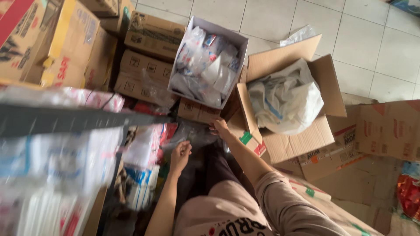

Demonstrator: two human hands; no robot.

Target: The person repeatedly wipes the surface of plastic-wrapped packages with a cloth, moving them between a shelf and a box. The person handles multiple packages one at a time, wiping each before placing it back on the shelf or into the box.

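My left hand (180, 154) hangs low with fingers curled, pinching the edge of a clear plastic bag (192, 133) that lies dark and crumpled between the boxes. My right hand (220, 128) reaches further out and grips the same bag's far edge, just below a small brown carton (197, 111). Beyond it stands an open white box (209, 63) full of small clear packets. To the right an open cardboard box (302, 140) holds a bundled white plastic sack (286, 98).
A dark shelf edge (65, 120) with wrapped goods above and below fills the left. Stacked printed cartons (57, 43) stand at the back left. Flattened cardboard (385, 131) covers the floor at right, with white floor tiles (372, 39) beyond. My legs are below.
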